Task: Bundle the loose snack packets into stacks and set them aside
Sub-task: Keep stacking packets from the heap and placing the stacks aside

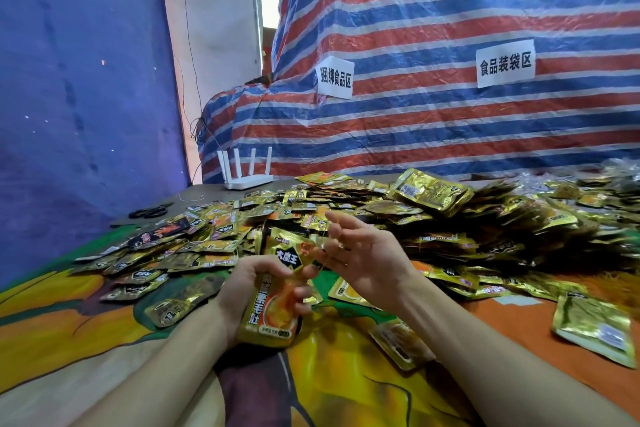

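My left hand (242, 291) grips an upright stack of gold snack packets (277, 291) just above the table's near middle. My right hand (360, 253) is beside the stack's top right, fingers spread, stretching a thin rubber band (317, 258) that runs to the stack. A wide heap of loose gold packets (433, 218) covers the table behind both hands. More loose packets (166, 253) lie scattered to the left.
A bundled gold stack (429, 191) sits atop the heap. Single packets (595, 326) lie at the right and near my right forearm. Black scissors (150, 211) and a white router (247, 180) stand at the back left. A striped tarp (450, 80) rises behind the table.
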`<state>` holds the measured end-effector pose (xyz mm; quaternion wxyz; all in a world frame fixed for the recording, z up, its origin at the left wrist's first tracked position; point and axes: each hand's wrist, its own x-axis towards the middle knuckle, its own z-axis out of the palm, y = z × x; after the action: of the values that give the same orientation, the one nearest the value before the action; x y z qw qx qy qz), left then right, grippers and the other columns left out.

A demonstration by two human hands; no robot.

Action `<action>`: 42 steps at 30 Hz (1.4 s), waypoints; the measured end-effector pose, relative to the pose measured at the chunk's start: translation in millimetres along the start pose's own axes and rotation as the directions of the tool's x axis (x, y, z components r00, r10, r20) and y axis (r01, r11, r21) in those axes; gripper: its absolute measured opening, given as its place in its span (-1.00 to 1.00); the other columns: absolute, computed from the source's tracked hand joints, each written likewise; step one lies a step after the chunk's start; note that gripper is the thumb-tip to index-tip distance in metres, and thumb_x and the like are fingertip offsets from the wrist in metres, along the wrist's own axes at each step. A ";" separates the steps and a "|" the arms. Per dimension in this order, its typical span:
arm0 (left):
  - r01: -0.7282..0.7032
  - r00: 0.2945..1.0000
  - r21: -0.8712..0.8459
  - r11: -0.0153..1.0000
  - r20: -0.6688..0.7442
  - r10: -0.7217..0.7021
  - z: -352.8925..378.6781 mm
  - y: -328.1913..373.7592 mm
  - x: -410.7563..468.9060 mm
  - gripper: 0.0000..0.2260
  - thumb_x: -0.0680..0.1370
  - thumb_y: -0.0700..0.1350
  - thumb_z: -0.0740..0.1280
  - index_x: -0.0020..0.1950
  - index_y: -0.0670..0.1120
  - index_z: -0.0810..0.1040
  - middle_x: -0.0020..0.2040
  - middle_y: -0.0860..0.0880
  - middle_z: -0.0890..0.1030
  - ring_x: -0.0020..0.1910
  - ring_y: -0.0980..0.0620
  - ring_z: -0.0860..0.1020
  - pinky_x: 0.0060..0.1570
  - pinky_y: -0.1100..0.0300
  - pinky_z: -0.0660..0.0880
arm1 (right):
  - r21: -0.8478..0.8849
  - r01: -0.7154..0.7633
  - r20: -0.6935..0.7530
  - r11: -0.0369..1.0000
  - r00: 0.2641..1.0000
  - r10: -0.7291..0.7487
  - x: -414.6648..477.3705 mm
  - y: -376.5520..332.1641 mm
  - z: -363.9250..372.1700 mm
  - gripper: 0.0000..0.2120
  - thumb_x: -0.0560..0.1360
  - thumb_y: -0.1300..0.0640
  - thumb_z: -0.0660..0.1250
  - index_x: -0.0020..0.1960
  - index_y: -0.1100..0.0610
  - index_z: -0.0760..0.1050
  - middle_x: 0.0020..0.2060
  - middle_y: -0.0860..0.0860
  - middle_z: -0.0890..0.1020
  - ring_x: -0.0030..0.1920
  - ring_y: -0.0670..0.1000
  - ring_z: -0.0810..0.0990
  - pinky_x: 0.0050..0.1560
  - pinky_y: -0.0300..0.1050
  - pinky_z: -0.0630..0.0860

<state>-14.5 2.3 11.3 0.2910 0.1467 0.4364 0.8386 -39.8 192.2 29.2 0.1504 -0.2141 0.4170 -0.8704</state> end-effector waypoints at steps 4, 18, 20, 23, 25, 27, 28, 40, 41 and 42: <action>-0.025 0.995 0.049 0.998 -0.100 0.030 -0.4 -0.1 1.9 -0.78 0.25 -0.32 0.33 -0.13 -0.27 0.60 -0.19 -0.12 0.50 -0.36 -0.01 0.43 -0.39 0.13 0.42 | -0.233 -0.019 -0.040 0.972 0.999 0.010 0.7 4.7 0.4 -0.67 0.63 0.39 0.13 0.18 0.17 0.62 -0.02 0.03 0.74 -0.29 -0.02 0.67 -0.10 -0.10 0.64; -0.081 0.941 0.097 0.992 -0.322 0.108 -5.0 -0.1 7.8 -0.84 0.32 -0.26 0.30 -0.12 -0.22 0.53 -0.30 -0.13 0.49 -0.41 -0.02 0.46 -0.40 0.15 0.45 | -0.267 -0.016 -0.009 0.964 1.000 0.015 0.0 20.7 3.8 -0.62 0.56 0.45 0.27 0.32 0.18 0.54 0.15 0.08 0.70 -0.24 0.11 0.70 -0.31 -0.10 0.66; -0.112 0.908 0.086 0.990 -0.396 0.138 -5.7 1.1 8.1 -0.88 0.37 -0.21 0.30 -0.12 -0.18 0.50 -0.31 -0.10 0.46 -0.41 -0.01 0.42 -0.34 0.16 0.41 | -0.299 -0.008 0.006 0.954 1.000 0.010 -1.0 22.8 3.4 -0.64 0.55 0.42 0.31 0.28 0.14 0.56 0.16 0.07 0.70 -0.16 0.17 0.72 -0.31 -0.10 0.65; -0.199 0.846 0.100 0.975 -0.485 0.223 -5.2 2.9 7.6 -0.89 0.40 -0.09 0.35 -0.20 -0.12 0.51 -0.36 -0.07 0.49 -0.45 -0.03 0.45 -0.30 0.14 0.42 | -0.443 -0.015 0.014 0.896 1.000 0.023 -3.3 30.2 5.6 -0.64 0.53 0.37 0.40 0.22 0.02 0.58 0.14 0.00 0.70 -0.06 0.19 0.74 -0.28 -0.05 0.66; -0.291 0.772 0.133 0.947 -0.553 0.315 -5.9 3.4 7.6 -0.83 0.49 -0.02 0.38 -0.17 -0.11 0.53 -0.33 -0.07 0.53 -0.40 -0.06 0.51 -0.27 0.10 0.50 | -0.534 -0.015 -0.009 0.845 1.000 0.013 -3.8 34.6 9.4 -0.56 0.49 0.33 0.48 0.31 0.04 0.55 0.18 -0.05 0.66 -0.04 0.14 0.75 -0.26 -0.04 0.68; -0.379 0.673 0.175 0.909 -0.622 0.400 -6.1 3.3 8.1 -0.76 0.54 0.06 0.41 -0.08 -0.13 0.57 -0.26 -0.09 0.60 -0.29 -0.10 0.59 -0.21 0.04 0.56 | -0.585 0.004 -0.046 0.811 0.998 -0.038 -3.3 37.9 13.6 -0.39 0.44 0.28 0.55 0.44 0.12 0.47 0.23 -0.04 0.59 -0.03 0.05 0.75 -0.26 -0.04 0.68; -0.414 0.631 0.192 0.890 -0.644 0.432 -5.4 3.3 8.8 -0.72 0.54 0.08 0.43 -0.05 -0.13 0.58 -0.24 -0.10 0.63 -0.24 -0.12 0.63 -0.18 0.01 0.59 | -0.607 0.022 -0.055 0.794 0.996 -0.070 -3.1 39.6 16.1 -0.35 0.41 0.26 0.58 0.46 0.13 0.46 0.24 -0.04 0.58 -0.02 0.00 0.74 -0.25 -0.03 0.69; -0.565 0.492 0.224 0.794 -0.682 0.542 11.8 5.3 7.5 -0.51 0.51 0.23 0.39 0.06 -0.22 0.57 -0.17 -0.13 0.69 -0.11 -0.19 0.67 0.10 -0.23 0.59 | -0.651 0.047 -0.047 0.758 0.994 -0.102 -9.7 54.1 36.9 -0.46 0.37 0.23 0.61 0.32 0.05 0.57 0.02 -0.08 0.68 -0.17 -0.13 0.71 -0.09 0.06 0.70; -0.552 0.534 0.192 0.812 -0.666 0.521 11.9 5.1 7.1 -0.46 0.51 0.27 0.36 0.09 -0.24 0.57 -0.11 -0.16 0.69 -0.08 -0.20 0.65 0.07 -0.21 0.60 | -0.659 0.058 -0.038 0.750 0.993 -0.109 -9.8 55.3 37.4 -0.46 0.36 0.23 0.61 0.30 0.05 0.58 0.00 -0.04 0.70 -0.18 -0.12 0.71 -0.10 0.03 0.70; -0.522 0.595 0.158 0.838 -0.637 0.490 12.1 4.2 7.1 -0.41 0.51 0.30 0.33 0.12 -0.25 0.57 -0.06 -0.20 0.67 -0.06 -0.22 0.65 0.01 -0.18 0.62 | -0.666 0.078 -0.028 0.742 0.991 -0.130 -9.5 56.3 37.3 -0.46 0.36 0.23 0.61 0.30 0.06 0.58 0.02 -0.02 0.70 -0.14 -0.12 0.71 -0.08 -0.01 0.70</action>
<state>-15.5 12.6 21.7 -0.1272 -0.0453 0.4309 0.8922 -8.3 137.6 3.3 0.0005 -0.2446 0.6912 -0.6800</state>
